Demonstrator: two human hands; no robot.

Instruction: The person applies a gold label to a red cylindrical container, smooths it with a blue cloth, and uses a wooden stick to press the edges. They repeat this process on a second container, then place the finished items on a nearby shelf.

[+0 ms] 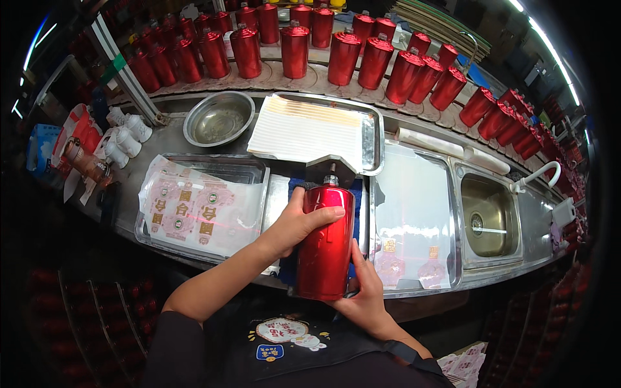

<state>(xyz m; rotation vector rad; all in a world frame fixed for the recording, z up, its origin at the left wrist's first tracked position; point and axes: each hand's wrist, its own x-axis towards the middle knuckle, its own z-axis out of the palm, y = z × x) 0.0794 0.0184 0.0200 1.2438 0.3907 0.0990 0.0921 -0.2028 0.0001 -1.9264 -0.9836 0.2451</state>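
A glossy red bottle (324, 257) with a bare metallic neck stands tilted before me, its neck pointing away. Across its upper left side my left hand (304, 220) grips it, the thumb lying over the front. My right hand (365, 290) holds the lower right side and base. Behind the neck is a dark angled metal fixture (347, 174) with a thin rod. Some blue cloth (290, 271) shows beneath the bottle. Printed decal sheets (194, 208) lie over a tray on the left. On the right, a translucent sheet with two decals (390, 266) lies in another tray.
A metal bowl (219, 119) and a tray of stacked white strips (310, 128) sit at the back. Rows of red bottles (295, 51) stand on a curved conveyor (271, 69) beyond. To the right is a sink (490, 213) with a white faucet (538, 175). Small white bottles (128, 140) stand left.
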